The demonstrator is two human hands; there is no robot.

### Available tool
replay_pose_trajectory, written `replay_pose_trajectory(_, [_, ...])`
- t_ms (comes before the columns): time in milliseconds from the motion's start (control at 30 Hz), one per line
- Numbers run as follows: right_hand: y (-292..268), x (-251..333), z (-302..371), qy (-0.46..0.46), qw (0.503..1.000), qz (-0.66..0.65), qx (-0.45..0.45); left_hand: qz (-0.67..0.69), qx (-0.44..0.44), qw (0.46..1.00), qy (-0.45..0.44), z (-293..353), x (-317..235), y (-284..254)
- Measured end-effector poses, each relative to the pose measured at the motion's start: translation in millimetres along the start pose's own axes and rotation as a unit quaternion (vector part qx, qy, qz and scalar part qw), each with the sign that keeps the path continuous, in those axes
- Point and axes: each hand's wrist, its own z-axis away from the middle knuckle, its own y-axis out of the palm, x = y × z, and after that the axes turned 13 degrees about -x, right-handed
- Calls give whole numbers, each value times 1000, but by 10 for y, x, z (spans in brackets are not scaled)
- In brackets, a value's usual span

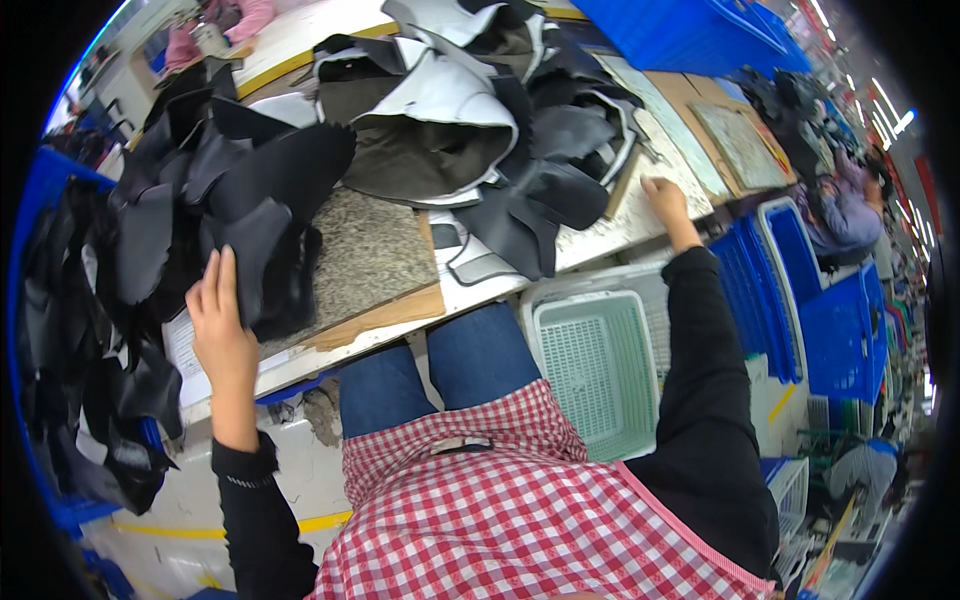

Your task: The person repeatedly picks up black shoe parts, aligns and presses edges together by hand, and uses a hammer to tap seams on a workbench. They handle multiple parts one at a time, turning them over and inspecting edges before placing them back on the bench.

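My left hand [222, 325] lies against the front of a heap of black leather pieces [240, 165], its fingers stretched out and close together. My right hand [668, 208] is over the right part of the white worktable [625, 235], fingers curled closed; whatever they hold, if anything, is hidden. Just beyond it lies a small metal tool [650, 156], too small to tell its kind. Between my hands, stitched black and white leather pieces [440, 120] with brown-grey insides are piled up. A black leather piece [530, 205] droops over the table's front part.
A speckled stone slab [375, 255] is set on the table before me. Below the edge stands a pale green basket [595, 375]. A blue bin [60, 300] of black pieces is at left; blue crates [755, 290] stand at right. Other people sit at the far left and far right.
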Motion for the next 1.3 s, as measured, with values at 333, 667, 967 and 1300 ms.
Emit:
replay_pose_trajectory(333, [450,479,-542,33,989,141,-1,81,72,991,-74,292,-228,-196])
replay_pose_trajectory(667, [-983,184,-196,157,857,-460,-172,284,124,947,-82,-197,209,142])
replay_pose_trajectory(967, [-949,3475,2081,-273,900,-259,221,248,186,950,-31,-422,295,382])
replay_pose_trajectory(1300, [-686,4513,2262,-483,852,-85,183,204,247,946,-47,-760,238,566])
